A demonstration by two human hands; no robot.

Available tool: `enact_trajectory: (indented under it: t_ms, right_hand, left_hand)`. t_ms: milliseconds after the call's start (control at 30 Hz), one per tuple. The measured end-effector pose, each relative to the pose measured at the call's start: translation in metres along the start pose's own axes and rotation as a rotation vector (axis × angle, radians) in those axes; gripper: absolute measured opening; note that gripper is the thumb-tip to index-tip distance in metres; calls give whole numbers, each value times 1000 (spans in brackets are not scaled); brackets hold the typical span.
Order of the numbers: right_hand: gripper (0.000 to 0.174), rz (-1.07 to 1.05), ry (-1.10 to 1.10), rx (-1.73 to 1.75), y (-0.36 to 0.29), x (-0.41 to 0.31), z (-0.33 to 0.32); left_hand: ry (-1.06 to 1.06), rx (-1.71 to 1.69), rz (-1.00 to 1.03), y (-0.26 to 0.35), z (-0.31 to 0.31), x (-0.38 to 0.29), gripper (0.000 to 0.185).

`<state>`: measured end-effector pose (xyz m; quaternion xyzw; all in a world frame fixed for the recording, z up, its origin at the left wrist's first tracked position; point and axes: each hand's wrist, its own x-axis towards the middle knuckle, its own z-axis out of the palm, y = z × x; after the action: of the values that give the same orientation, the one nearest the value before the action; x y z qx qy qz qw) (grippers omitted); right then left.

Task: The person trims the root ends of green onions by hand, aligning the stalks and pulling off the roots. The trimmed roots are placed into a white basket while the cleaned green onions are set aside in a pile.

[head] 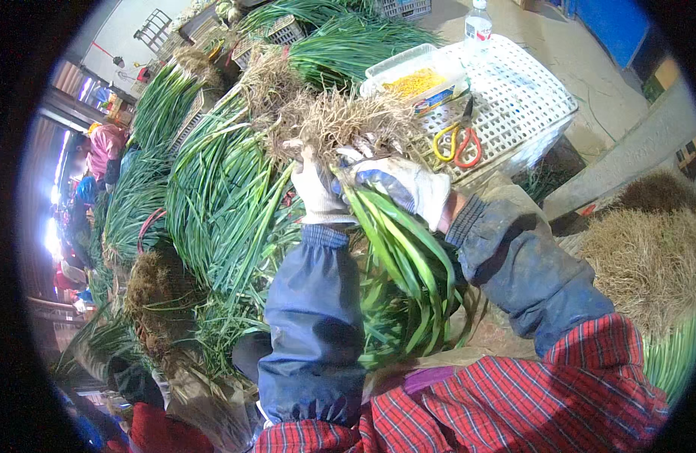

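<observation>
My right hand (401,181), in a white and blue work glove, grips a small bunch of leafy green stalks (393,243), probably garlic greens or leeks. Their leaves droop below it toward my lap. Close on its left, my left hand (316,184), in a white glove, reaches up among dry brown roots (348,122); its fingers are partly hidden, so its grip is unclear. Left of it spreads a large heap of long green stalks (223,198), with roots toward the top. Red-and-yellow-handled scissors (456,146) lie just beyond my right hand.
An upturned white plastic crate (515,90) bears a clear tub (407,59) of yellow bands and a water bottle (478,28). More rooted bundles (645,255) stand at right. A co-worker in pink (106,152) is at far left. A concrete ledge (619,147) slants at right.
</observation>
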<state>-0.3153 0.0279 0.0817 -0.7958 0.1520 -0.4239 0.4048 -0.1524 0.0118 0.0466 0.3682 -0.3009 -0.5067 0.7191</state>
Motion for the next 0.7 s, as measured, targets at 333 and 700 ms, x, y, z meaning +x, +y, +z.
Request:
enact_trajectory:
  t_ms: [333, 700]
  right_hand:
    - [18, 43, -34, -92, 31, 6, 16]
    - [26, 466, 71, 876, -21, 0, -2]
  left_hand:
    - [164, 542, 327, 10, -23, 45, 19]
    - [651, 1079, 363, 122, -107, 47, 47]
